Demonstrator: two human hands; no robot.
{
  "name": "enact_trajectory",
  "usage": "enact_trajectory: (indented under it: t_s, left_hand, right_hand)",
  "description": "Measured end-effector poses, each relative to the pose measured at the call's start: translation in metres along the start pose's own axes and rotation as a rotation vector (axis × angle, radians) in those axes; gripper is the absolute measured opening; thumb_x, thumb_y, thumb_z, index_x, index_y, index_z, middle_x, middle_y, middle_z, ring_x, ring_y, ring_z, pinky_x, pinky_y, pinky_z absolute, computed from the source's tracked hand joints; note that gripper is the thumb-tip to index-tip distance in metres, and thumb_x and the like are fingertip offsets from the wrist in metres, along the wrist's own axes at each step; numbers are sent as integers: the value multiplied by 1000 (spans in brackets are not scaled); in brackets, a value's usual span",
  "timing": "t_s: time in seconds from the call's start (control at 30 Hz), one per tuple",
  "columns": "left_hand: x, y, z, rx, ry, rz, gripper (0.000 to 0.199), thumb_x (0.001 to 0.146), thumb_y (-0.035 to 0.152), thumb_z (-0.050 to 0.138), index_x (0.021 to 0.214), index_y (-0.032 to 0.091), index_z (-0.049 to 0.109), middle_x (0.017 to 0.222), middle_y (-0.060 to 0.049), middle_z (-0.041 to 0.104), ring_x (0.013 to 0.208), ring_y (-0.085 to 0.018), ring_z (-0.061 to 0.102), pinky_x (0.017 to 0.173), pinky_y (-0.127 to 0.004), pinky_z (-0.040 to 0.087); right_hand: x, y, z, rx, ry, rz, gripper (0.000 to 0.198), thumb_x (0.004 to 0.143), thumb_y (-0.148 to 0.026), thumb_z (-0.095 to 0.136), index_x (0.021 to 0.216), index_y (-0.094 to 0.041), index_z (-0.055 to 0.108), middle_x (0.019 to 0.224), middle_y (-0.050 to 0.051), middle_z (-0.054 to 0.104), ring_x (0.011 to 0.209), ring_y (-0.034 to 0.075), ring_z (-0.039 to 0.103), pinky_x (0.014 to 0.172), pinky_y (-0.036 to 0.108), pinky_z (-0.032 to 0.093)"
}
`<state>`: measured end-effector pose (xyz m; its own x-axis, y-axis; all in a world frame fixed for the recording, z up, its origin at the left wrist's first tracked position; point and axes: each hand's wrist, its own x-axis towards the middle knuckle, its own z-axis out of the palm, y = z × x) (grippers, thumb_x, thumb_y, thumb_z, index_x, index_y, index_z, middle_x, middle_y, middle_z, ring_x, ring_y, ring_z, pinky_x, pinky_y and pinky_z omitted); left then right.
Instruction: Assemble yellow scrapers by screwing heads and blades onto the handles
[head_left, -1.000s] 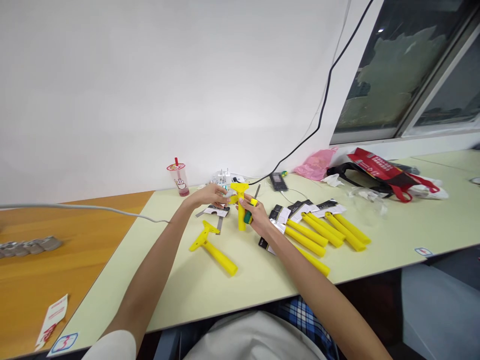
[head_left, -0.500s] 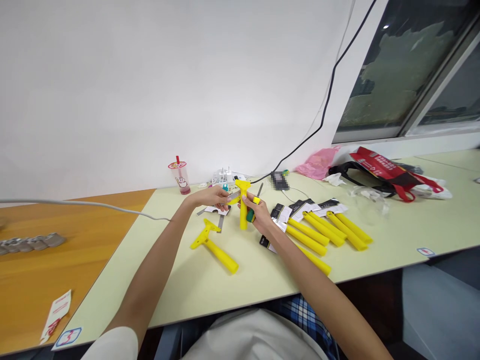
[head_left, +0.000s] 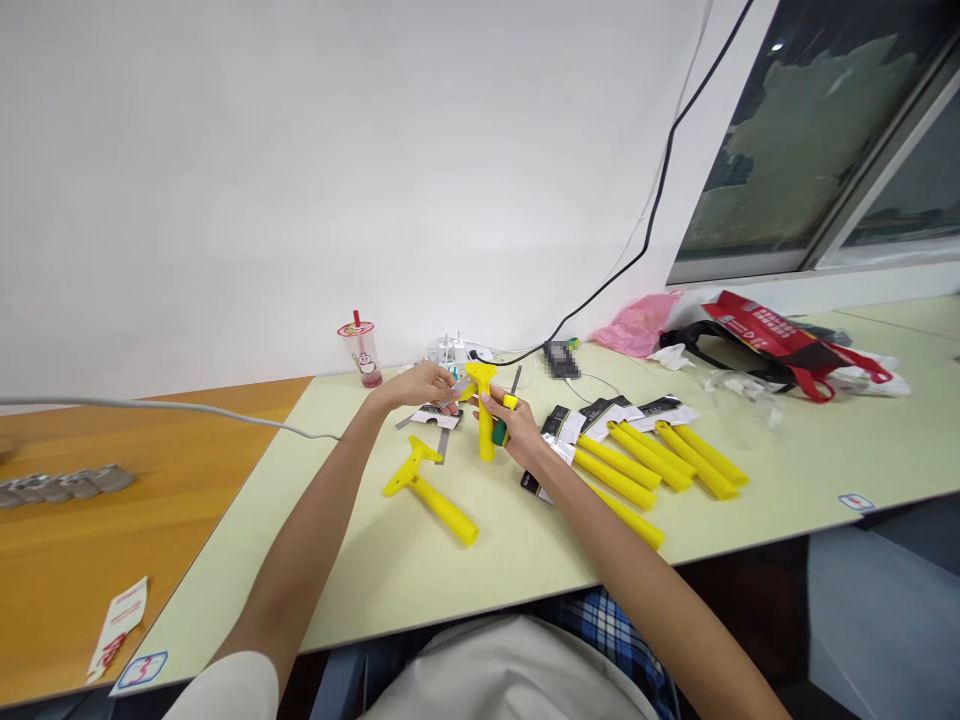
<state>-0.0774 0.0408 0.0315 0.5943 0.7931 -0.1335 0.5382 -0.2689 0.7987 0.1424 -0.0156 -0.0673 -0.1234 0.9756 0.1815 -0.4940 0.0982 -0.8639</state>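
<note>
My right hand [head_left: 519,428] is closed around a yellow scraper [head_left: 487,436], held upright with its wide head on top. The same hand also keeps a screwdriver with a green and yellow handle [head_left: 500,432], its shaft pointing up. At the scraper's head, my left hand [head_left: 426,387] pinches a thin metal blade [head_left: 461,386]; a small yellow part shows between blade and head. Its exact contact with the head is too small to make out. Below my left hand lie a black and white card [head_left: 435,417] and loose metal blades [head_left: 442,446]. Another yellow scraper [head_left: 444,510] rests nearer me.
Several yellow handles [head_left: 651,456] with black and white cards lie right of my hands. Behind stand a drink cup with a red straw [head_left: 362,355] and white plugs [head_left: 450,348]. A black cable [head_left: 600,290] hangs down. Farther right are a pink bag [head_left: 637,325] and red bag [head_left: 772,335].
The scraper in my right hand has shifted slightly left. My left hand has lifted a little with the blade, which is now tilted differently beside the head.
</note>
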Motion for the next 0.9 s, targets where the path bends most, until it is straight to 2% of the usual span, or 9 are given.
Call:
enact_trajectory:
  t_s: [0.13, 0.27, 0.5, 0.6, 0.73, 0.8, 0.9]
  left_hand:
    - [-1, 1, 2, -47, -43, -18, 54, 80, 59, 89, 109, 18, 72, 97, -13, 87, 100, -32, 84, 86, -37, 63]
    - [-2, 1, 2, -96, -95, 14, 64, 80, 61, 90, 124, 17, 76, 103, -13, 86, 96, -32, 83, 89, -40, 64]
    - [-3, -1, 1, -77, -104, 13, 66, 82, 69, 86, 121, 16, 81, 103, -13, 85, 102, -31, 81, 93, -38, 64]
    - [-3, -1, 0, -34, -119, 10, 63, 85, 74, 81, 113, 17, 82, 100, -12, 85, 98, -28, 79, 87, -33, 62]
    - [-1, 0, 1, 60, -110, 96, 60, 87, 76, 76, 99, 17, 82, 95, -9, 82, 87, -23, 73, 79, -30, 59]
    - [0, 0, 2, 70, -97, 112, 60, 87, 75, 77, 100, 16, 83, 92, -9, 80, 86, -23, 72, 80, -31, 59]
    - [0, -2, 2, 46, -56, 62, 63, 83, 71, 82, 113, 16, 81, 94, -9, 81, 88, -25, 74, 82, -33, 59]
  right_hand:
    - [0, 0, -1, 12, 32, 6, 73, 59, -47, 107, 126, -28, 84, 122, 5, 82, 126, 33, 72, 101, 42, 61]
    - [1, 0, -1, 22, 39, 15, 69, 59, -44, 107, 123, -29, 85, 115, 4, 83, 122, 32, 73, 99, 42, 61]
    - [0, -1, 0, 14, 26, 22, 65, 60, -44, 106, 119, -27, 85, 112, 5, 82, 121, 33, 74, 97, 41, 62]
    - [0, -1, -1, 23, 19, 22, 65, 60, -44, 106, 119, -27, 85, 115, 5, 82, 121, 32, 74, 97, 40, 62]
    - [1, 1, -2, 32, 25, 18, 68, 59, -47, 107, 120, -28, 85, 115, 5, 83, 121, 32, 74, 97, 41, 62]
    - [2, 2, -3, 31, 27, 16, 67, 59, -49, 107, 119, -27, 86, 114, 5, 83, 120, 32, 74, 97, 40, 61]
    - [2, 3, -3, 24, 17, 21, 63, 60, -48, 107, 116, -26, 86, 112, 5, 83, 119, 32, 75, 96, 40, 61]
